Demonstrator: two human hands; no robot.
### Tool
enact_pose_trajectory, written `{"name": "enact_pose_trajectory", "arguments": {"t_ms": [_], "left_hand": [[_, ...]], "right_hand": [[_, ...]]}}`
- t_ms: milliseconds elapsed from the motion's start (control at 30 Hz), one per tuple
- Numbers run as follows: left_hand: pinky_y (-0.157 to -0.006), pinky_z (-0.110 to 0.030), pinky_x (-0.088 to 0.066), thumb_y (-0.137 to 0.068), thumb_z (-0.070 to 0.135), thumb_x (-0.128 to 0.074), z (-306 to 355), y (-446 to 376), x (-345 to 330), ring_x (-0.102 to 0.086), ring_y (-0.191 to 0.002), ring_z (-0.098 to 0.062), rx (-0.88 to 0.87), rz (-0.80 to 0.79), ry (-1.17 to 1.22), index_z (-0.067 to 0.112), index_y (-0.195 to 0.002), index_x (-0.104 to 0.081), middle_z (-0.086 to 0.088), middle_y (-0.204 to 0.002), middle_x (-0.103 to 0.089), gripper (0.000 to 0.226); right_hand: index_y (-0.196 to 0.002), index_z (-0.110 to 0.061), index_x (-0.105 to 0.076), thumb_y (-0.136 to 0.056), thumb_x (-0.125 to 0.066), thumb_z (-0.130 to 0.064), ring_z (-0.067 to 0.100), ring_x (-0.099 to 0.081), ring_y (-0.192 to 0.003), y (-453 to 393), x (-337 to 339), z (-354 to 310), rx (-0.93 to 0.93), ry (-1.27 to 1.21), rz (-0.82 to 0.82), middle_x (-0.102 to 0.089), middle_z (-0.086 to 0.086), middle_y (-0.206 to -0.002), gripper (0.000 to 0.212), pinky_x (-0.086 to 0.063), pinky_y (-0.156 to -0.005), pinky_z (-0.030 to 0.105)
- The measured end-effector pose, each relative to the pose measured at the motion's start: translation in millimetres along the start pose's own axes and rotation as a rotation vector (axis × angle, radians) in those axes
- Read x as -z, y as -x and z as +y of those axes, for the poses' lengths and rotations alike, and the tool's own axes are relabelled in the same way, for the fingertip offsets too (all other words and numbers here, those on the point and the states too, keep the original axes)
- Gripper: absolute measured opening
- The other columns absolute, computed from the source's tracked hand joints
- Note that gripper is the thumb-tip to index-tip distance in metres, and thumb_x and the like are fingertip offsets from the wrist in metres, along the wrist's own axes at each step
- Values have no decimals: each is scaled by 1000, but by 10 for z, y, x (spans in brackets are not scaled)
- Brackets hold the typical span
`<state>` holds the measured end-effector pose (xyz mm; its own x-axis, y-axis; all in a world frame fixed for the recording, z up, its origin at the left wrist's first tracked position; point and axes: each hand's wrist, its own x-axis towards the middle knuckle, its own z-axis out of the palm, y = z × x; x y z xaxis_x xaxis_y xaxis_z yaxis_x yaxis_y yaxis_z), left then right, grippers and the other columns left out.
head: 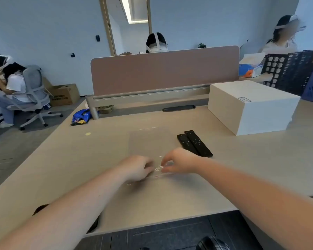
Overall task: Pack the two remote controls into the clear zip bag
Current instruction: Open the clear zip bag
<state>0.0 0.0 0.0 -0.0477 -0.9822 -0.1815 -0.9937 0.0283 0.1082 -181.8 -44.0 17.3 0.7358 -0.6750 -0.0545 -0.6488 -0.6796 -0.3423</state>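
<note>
A clear zip bag [148, 143] lies flat on the beige desk, its near edge crumpled between my hands. My left hand [136, 167] pinches that near edge from the left. My right hand [179, 162] pinches the same edge from the right, a few centimetres away. Two black remote controls lie side by side just right of the bag: the shorter one [185, 142] on the left and the longer one [199, 143] on the right. Both remotes rest outside the bag, beyond my right hand.
A white box [251, 107] stands at the back right of the desk [79, 159]. A pink divider panel [163, 69] runs along the far edge. Dark and blue crates [296, 73] sit far right. A blue snack packet [81, 116] lies at the back left. People sit beyond.
</note>
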Motion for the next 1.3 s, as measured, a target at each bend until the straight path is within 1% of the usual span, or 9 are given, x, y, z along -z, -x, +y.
{"name": "enact_pose_trajectory", "arguments": {"t_ms": [167,367,433,567,667,800,900,1067,1300], "left_hand": [[-86,-38,-51,-89,45,-43,-33,-32,-100,-60,-108,-28,-15,43,49,30,-107,-54,-1,-118,-64,26],[-96,-39,-47,-90,40,-46,-105,-74,-130,-54,-118,-25,-10,59,146,29,-123,-51,1,-131,-57,36],[-94,-38,-48,-89,34,-49,-121,-38,-77,-54,-117,-26,11,228,121,24,-121,-55,-1,-126,-57,34],[-62,-32,-41,-87,29,-55,-110,72,19,-57,-80,-27,82,683,257,18,-73,-56,0,-74,-53,18],[-57,-34,-39,-88,37,-54,-89,105,2,-57,-70,-30,115,615,295,17,-60,-52,0,-60,-50,34],[-54,-34,-36,-87,49,-49,-1,34,-67,-54,-63,-30,147,452,257,11,-53,-53,-6,-53,-52,51],[-64,-34,-50,-84,55,-51,105,-39,-73,-66,-64,-28,211,358,491,6,-60,-66,-12,-59,-70,57],[-57,-30,-49,-86,35,-61,273,-111,-61,-63,-59,-24,303,294,1114,14,-67,-68,-9,-63,-69,29],[-50,-19,-45,-90,17,-59,278,-86,-30,-57,-61,-14,257,358,1266,17,-65,-67,-4,-66,-66,27]], "right_hand": [[-116,-21,-65,-87,-61,-43,24,-57,-113,-84,-99,-112,62,182,-100,-65,2,-121,36,-48,-92,34],[-104,-11,-65,-96,-43,-17,35,-60,-101,-187,-152,-147,99,409,-101,-66,14,-110,25,-47,-71,37],[-100,-11,-66,-92,-44,-11,35,-61,-97,-230,-155,-128,49,399,-55,-65,12,-107,23,-43,-66,35],[-100,-16,-70,-90,-51,-16,30,-62,-100,-302,-125,-48,-135,119,80,-69,8,-107,21,-50,-76,33],[-94,-14,-73,-87,-61,-21,26,-64,-98,-345,-75,2,-245,-86,173,-72,7,-103,15,-54,-83,32],[-87,-9,-71,-83,-70,-21,21,-62,-80,-372,-13,19,-312,-258,256,-71,9,-89,13,-48,-71,29],[-77,-13,-64,-82,-71,-20,18,-57,-72,-365,0,-7,-294,-353,262,-61,1,-74,11,-48,-69,30],[-69,-16,-59,-80,-73,-22,18,-51,-71,-368,-1,-42,-237,-342,256,-57,-1,-69,18,-39,-58,25],[-71,-15,-67,-84,-69,-25,4,-45,-53,-299,30,6,-182,-470,231,-53,-8,-56,17,-36,-52,16]]}}
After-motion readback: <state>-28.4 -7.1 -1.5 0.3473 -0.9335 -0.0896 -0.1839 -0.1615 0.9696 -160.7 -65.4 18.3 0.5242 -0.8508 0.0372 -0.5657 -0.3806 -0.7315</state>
